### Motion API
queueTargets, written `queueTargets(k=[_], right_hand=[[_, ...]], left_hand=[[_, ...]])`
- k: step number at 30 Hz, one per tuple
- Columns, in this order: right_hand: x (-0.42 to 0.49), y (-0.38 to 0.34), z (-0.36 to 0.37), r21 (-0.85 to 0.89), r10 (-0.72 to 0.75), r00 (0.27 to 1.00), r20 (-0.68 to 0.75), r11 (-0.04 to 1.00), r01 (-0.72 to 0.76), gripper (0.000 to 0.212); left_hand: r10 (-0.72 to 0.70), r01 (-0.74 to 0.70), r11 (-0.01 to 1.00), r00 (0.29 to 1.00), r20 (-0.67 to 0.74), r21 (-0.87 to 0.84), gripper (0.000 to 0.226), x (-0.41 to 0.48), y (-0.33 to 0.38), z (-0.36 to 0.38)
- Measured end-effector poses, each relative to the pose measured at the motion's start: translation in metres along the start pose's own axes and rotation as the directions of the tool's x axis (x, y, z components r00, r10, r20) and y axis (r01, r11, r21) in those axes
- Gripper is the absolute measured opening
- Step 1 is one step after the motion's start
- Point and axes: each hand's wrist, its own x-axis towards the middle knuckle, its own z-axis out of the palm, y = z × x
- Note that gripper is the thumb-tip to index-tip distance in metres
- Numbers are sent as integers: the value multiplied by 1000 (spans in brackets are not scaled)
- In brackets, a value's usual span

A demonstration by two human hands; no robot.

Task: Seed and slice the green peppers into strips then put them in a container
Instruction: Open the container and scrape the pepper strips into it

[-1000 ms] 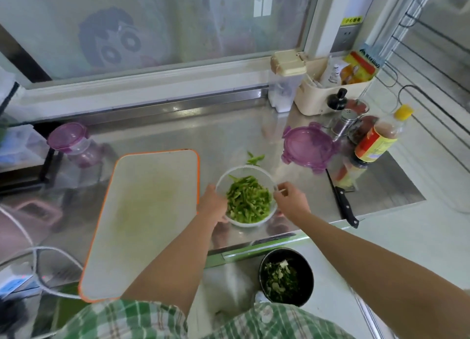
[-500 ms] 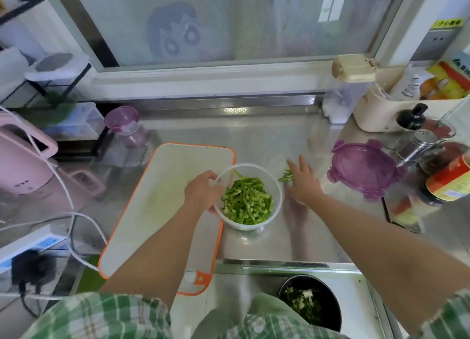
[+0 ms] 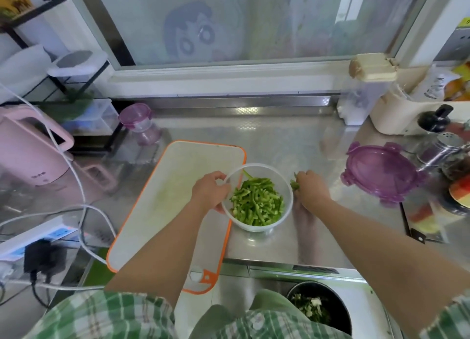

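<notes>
Left hand (image 3: 209, 190) on the left rim of the container (image 3: 254, 227), fingers curled round the edge, gripping it. Left forearm bare, running from the container down-left to a plaid sleeve. Right hand (image 3: 310, 188) just right of the container, back of hand up, fingers curled down, pinching a few pepper strips (image 3: 294, 184) beside the container wall. Right forearm bare, angling away to the lower right.

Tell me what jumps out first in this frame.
The clear round plastic container heaped with bright green pepper strips sits mid-counter at the right edge of the white orange-rimmed cutting board, the left hand gripping its rim. Just right of it, the right hand pinches a few loose pepper strips at the steel counter; a purple snap-lock lid lies farther right.
</notes>
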Motion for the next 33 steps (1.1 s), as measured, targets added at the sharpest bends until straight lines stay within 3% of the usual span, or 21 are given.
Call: queueTargets(k=[5, 9, 11, 13, 17, 21, 26, 29, 33], right_hand=[[-21, 8, 1, 121, 23, 998, 59, 992, -30, 25], [-28, 11, -23, 516, 237, 970, -48, 838, -179, 20], [-28, 3, -42, 633, 250, 960, -129, 766, -114, 16], [-34, -11, -58, 695, 154, 975, -158, 719, 0, 16], [-53, -34, -63, 636, -180, 983, -32, 755, 159, 17], [-67, -31, -57, 531, -391, 904, 172, 810, 249, 37], [-70, -4, -57, 470, -271, 956, -113, 833, 292, 21], [-71, 10, -54, 424, -258, 958, -124, 859, 286, 17], [-77, 29, -57, 502, -64, 965, -254, 844, 188, 19]], left_hand=[[-47, 47, 998, 999, 19, -28, 20, -15, 4, 0], [-69, 72, 996, 996, 53, -51, 15, -25, 9, 2], [-81, 85, 994, 994, 69, -66, 15, -29, 12, 3], [-98, 105, 992, 991, 90, -77, 19, -34, 17, 4], [-136, 153, 982, 980, 142, -113, 34, -39, 23, 7], [-169, 199, 964, 971, 169, -178, 28, -45, 23, 10], [-202, 265, 929, 949, 244, -260, 37, -52, 25, 16], [-199, 288, 913, 932, 302, -288, 41, -57, 32, 26], [-191, 320, 893, 907, 376, -317, 45, -56, 43, 49]])
